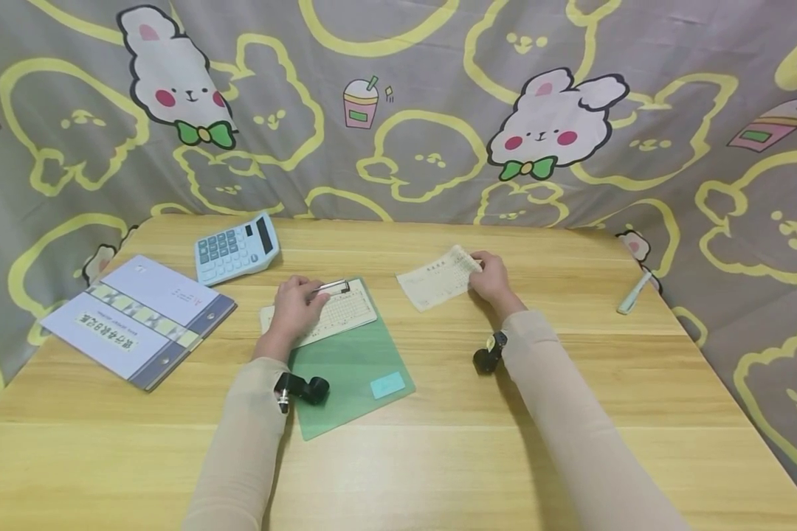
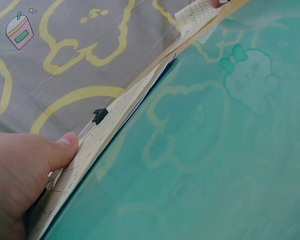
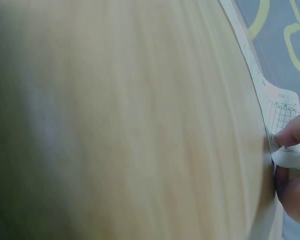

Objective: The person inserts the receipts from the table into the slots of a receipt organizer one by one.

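A green clipboard (image 1: 345, 376) lies tilted on the table, a form with a printed grid (image 1: 345, 317) at its top end under a metal clip (image 1: 332, 286). My left hand (image 1: 295, 310) is at the clip, its thumb and fingers about the clip's left part; in the left wrist view the thumb (image 2: 65, 150) lies by the form's edge and the other fingers are hidden. Right of the board, my right hand (image 1: 491, 279) pinches the right end of a printed paper slip (image 1: 432, 284). That end curls up between thumb and fingers in the right wrist view.
A light blue calculator (image 1: 235, 247) stands at the back left, near a lilac ledger book (image 1: 139, 317). A blue sticky note (image 1: 388, 385) is on the clipboard's lower corner. A pale pen-like object (image 1: 634, 293) lies far right. A patterned curtain (image 1: 432, 88) hangs behind the table.
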Available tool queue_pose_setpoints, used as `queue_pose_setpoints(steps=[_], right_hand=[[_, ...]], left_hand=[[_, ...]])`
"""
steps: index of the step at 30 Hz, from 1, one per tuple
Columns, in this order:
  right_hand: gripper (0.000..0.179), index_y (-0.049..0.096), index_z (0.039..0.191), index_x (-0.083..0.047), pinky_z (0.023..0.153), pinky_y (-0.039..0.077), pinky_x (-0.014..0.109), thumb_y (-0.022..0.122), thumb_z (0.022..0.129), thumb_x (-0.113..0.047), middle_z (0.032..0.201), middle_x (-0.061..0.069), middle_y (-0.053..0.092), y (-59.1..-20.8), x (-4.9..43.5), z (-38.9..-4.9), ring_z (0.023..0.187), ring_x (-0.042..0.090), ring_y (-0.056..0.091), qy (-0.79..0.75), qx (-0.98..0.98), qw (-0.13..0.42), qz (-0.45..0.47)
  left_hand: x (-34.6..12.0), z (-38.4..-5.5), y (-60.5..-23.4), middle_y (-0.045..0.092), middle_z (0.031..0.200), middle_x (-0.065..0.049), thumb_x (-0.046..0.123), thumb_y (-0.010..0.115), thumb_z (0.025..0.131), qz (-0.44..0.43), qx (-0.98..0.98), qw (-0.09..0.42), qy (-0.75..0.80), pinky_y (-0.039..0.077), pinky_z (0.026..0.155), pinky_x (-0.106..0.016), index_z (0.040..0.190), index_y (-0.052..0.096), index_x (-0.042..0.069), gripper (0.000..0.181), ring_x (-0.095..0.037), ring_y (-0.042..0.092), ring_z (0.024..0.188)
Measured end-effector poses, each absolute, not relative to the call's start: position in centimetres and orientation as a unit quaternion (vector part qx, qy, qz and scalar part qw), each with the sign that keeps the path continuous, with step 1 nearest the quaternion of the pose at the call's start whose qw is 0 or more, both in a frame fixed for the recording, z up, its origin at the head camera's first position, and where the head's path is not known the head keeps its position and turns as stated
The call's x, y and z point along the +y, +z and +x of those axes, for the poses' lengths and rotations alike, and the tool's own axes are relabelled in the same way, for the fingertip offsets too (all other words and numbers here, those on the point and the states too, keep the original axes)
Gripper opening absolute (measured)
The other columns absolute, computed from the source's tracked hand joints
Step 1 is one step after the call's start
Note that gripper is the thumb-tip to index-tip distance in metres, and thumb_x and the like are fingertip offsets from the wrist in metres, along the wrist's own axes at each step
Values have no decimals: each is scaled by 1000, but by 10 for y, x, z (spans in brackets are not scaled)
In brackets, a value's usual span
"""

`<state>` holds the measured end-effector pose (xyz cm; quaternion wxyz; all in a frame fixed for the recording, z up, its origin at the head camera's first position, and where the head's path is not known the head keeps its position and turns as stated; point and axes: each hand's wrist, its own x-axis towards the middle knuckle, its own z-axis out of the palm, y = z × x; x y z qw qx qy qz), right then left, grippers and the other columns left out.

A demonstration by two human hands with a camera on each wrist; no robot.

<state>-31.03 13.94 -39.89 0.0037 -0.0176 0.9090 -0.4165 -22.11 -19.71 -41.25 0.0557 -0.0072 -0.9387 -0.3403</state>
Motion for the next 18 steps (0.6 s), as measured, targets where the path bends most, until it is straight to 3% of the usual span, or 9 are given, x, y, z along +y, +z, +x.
queue_pose_setpoints(steps=[3,6,11,14,18], right_hand=[[54,45,119,3,69,37,33,44,65,11,103,22,41,-402,142,-311,87,29,39,-412,911,-6,-18],[59,43,122,2,81,36,37,45,64,12,116,24,39,-404,145,-311,102,33,38,-411,911,-9,-28],[60,44,122,1,95,25,41,44,63,13,128,19,37,-403,147,-312,119,32,28,-411,910,-1,-50],[56,50,117,0,91,29,40,45,63,11,125,18,41,-402,149,-311,113,31,34,-411,911,13,-47],[50,54,112,0,75,39,34,47,63,9,121,17,45,-399,153,-309,96,29,43,-410,910,41,-47]], left_hand=[[-197,-221,-412,38,113,-14,27,48,88,-4,-939,50,-342,28,85,-42,122,48,3,41,-29,31,104],[-197,-221,-412,38,113,-14,27,48,88,-2,-938,48,-343,28,85,-42,122,48,4,41,-29,31,104],[-197,-222,-413,38,112,-13,28,48,88,0,-939,51,-341,29,84,-41,122,48,4,41,-28,32,103],[-197,-222,-414,39,111,-13,27,48,88,-3,-938,54,-342,29,83,-41,122,48,3,41,-28,32,102],[-197,-221,-413,39,110,-14,27,49,88,-8,-938,58,-343,29,83,-41,121,48,3,41,-29,32,101]])
